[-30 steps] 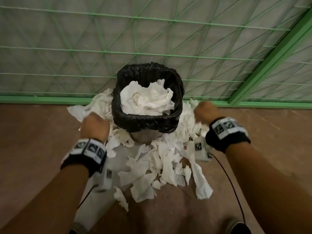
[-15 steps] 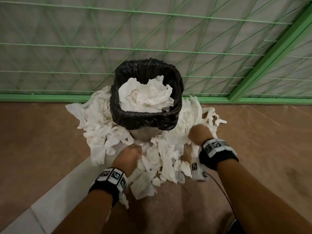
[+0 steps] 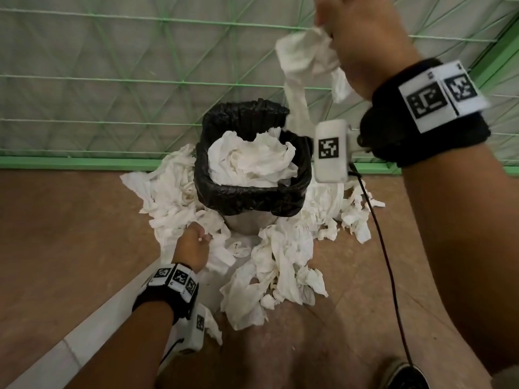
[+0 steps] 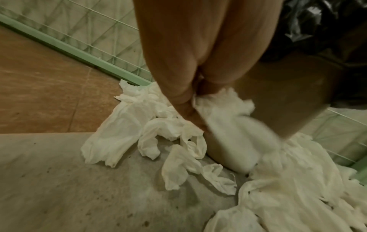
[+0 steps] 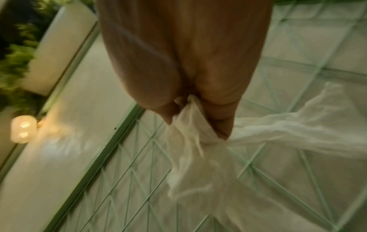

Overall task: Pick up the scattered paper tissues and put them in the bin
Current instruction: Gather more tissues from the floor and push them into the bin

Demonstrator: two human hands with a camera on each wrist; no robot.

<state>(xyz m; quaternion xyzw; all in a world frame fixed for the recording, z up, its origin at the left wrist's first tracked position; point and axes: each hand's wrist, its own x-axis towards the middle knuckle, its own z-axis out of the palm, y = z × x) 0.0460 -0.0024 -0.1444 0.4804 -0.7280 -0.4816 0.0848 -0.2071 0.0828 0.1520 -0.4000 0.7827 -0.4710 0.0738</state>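
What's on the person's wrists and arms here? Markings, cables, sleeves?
Both forearms are bare, no sleeves. Each wrist wears a black band topped with white tiles printed with black square fiducial markers; the left band matches. A white camera box bearing a marker hangs under each wrist, and a thin black cable trails from the right one.

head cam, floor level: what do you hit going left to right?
left hand gripping tissue → tissues left of the bin → bin lined with a black bag, heaped with tissue → tissues right of the bin → black cable
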